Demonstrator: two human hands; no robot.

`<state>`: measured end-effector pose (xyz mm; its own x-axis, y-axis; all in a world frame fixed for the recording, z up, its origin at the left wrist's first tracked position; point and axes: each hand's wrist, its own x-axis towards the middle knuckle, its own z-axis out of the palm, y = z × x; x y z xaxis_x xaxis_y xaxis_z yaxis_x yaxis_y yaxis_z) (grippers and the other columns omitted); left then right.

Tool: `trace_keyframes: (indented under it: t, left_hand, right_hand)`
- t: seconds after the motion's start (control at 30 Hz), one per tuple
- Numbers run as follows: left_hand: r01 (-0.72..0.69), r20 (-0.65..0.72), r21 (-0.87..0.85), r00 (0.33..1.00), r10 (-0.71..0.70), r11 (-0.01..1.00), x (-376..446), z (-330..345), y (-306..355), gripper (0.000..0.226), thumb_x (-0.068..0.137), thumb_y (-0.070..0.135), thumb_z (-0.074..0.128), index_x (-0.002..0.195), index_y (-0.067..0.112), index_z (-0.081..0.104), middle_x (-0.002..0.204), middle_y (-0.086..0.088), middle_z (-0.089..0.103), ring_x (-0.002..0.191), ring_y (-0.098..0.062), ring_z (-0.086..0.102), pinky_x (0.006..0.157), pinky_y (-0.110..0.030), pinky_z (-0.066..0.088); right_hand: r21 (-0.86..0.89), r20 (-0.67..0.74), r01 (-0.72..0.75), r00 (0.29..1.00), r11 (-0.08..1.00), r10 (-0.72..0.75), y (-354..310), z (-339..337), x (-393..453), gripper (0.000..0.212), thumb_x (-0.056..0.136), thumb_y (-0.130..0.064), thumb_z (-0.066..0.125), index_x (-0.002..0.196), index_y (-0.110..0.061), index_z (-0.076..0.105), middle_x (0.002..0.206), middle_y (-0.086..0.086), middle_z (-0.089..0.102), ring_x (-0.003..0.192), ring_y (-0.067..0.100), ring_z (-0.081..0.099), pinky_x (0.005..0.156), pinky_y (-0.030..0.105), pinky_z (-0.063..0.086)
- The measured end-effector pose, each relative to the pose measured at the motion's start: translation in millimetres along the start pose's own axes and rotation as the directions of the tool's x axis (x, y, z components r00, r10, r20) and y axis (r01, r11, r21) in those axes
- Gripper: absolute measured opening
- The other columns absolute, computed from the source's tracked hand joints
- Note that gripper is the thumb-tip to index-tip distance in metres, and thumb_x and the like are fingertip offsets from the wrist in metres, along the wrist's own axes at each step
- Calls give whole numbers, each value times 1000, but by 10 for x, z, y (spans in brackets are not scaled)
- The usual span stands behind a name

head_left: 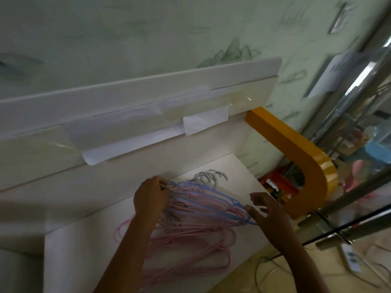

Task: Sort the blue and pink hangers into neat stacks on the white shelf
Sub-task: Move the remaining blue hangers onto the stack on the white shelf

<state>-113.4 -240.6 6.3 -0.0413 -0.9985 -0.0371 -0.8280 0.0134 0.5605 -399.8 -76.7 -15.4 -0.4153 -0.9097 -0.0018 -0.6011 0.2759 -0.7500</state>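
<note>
Many hangers lie in a mixed heap on the white shelf point(88, 246), which fills the lower left and middle of the frame. At the far left of the heap, a few pink hangers point(190, 235) poke out loose, some under the arm and some running down toward the bottom edge. Next comes the left hand point(151, 197), in the lower middle of the frame. Its fingers curl round the left ends of the top bunch, so it holds them tight. That bunch has blue hangers point(203, 190) on top with pink ones mixed in under them, so the colors are not apart yet. The metal hooks point(209, 176) all point up toward the back wall, just above the bunch. Further right is the right hand point(267, 210). Its fingers are spread and relaxed, and the fingertips touch the right ends of the blue hangers without gripping. I think the job is only at its start: no neat pile of one color shows, and nearly all the sorting is left. The picture is dim and a bit blurry, so I cannot count the hangers or tell how many are tangled. The left arm hides part of the heap. At the right of the frame stands a yellow curved thing point(304, 163), and past it some shiny glass where nothing is clear.
</note>
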Motion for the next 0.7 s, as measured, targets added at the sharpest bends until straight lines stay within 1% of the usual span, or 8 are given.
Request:
trace_keyframes:
  t: [0.1,0.2,0.27,0.33,0.37,0.43,0.5,0.7]
  left_hand:
    - [21,60,-76,998,-17,997,27,-45,-25,20,81,33,71,98,22,73,93,5,71,84,-16,65,71,-24,45]
    - [12,122,-236,992,17,972,27,-109,-8,16,85,21,70,99,15,73,92,2,71,78,-15,66,71,-27,50]
    - [101,180,-449,983,-21,888,-26,-169,44,9,89,11,65,96,13,68,94,-4,71,67,-20,71,61,-31,57]
    - [189,229,-588,971,-63,787,-98,-199,80,6,91,7,63,95,10,65,88,-6,71,57,-18,71,49,-26,55]
    - [217,251,-626,965,-69,749,-143,-212,97,5,92,6,62,96,8,64,81,-5,72,54,-15,69,47,-24,54]
    - [265,309,-712,950,-48,650,-228,-234,133,9,93,6,62,100,0,61,72,-4,72,57,-17,69,50,-29,57]
    - [298,359,-771,933,-2,563,-304,-257,152,11,95,6,60,101,-4,59,72,-7,73,60,-22,70,54,-33,59]
    - [283,320,-826,947,-8,487,-416,-318,125,9,98,9,54,97,1,60,81,-16,75,61,-25,71,51,-30,58]
  right_hand:
    - [11,-22,-11,1000,1000,11,-17,-33,-16,44,82,-47,68,122,-31,57,114,-18,60,104,-2,57,79,17,47]
    - [21,-50,-2,999,1000,3,-11,-70,-5,40,84,-47,67,120,-32,58,112,-20,61,102,0,60,81,28,55]
    - [56,-48,6,999,998,-3,-30,-109,-14,48,80,-61,61,119,-34,58,113,-20,63,102,-1,61,83,32,57]
    - [93,-57,17,998,995,-11,-62,-160,-24,58,75,-76,56,118,-36,57,113,-20,63,102,-1,62,82,29,55]
    - [107,-59,20,998,994,-14,-85,-184,-28,53,77,-72,58,116,-37,57,113,-19,64,102,-1,62,83,29,55]
    - [140,-56,11,998,990,-3,-120,-228,-27,30,87,-44,66,114,-37,57,113,-13,65,104,4,62,87,36,56]
    - [157,-55,6,999,988,2,-137,-272,-16,26,90,-28,67,111,-37,57,113,-11,66,105,6,62,88,40,57]
    - [132,-115,43,993,990,-28,-163,-394,-17,21,91,-25,67,112,-26,62,107,-11,68,97,1,64,73,22,52]
